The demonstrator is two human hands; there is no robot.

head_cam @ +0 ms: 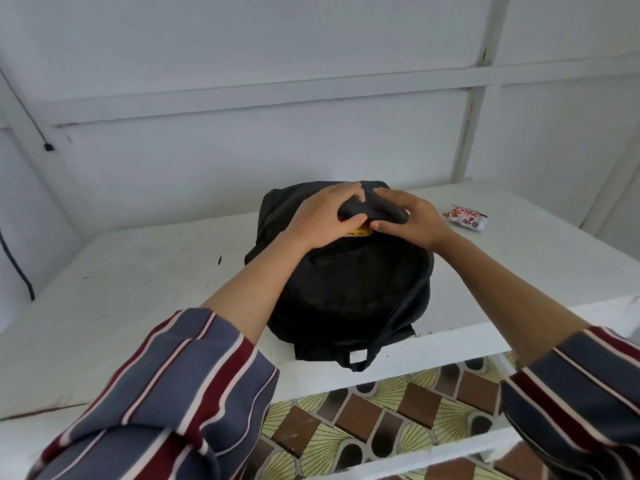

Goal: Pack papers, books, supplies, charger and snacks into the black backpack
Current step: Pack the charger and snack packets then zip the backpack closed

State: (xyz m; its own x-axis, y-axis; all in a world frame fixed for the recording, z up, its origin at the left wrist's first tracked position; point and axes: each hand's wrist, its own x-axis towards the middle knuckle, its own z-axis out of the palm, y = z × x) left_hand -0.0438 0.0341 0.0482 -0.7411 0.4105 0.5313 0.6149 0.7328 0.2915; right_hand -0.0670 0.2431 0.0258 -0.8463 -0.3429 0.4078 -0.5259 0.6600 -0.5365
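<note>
A: Backpack [346, 289]?
B: Lying flat on the white table [138, 271], middle of the frame.
A: Gripping it how?
B: Pinching its flap [369, 206] with left hand [322, 216] and right hand [412, 220], fingers curled over, thumbs under.
A: Showing snacks?
B: Showing a yellow packet [360, 232] under the thumbs, a red-and-white packet [465, 216] right of centre, apart.

We see the black backpack [346, 289] taking up mid-table. Left hand [322, 216] and right hand [412, 220] both pinch its far flap and cover the opening. Only a narrow slit shows between the thumbs, with a yellow packet [360, 232] wedged in it. The table [138, 289] gives wide passage left of the bag. We get room on the right too, apart from a snack packet [465, 218] near the far edge. The wall [242, 150] behind blocks reach from the back. A cable [20, 268] hangs far left.
</note>
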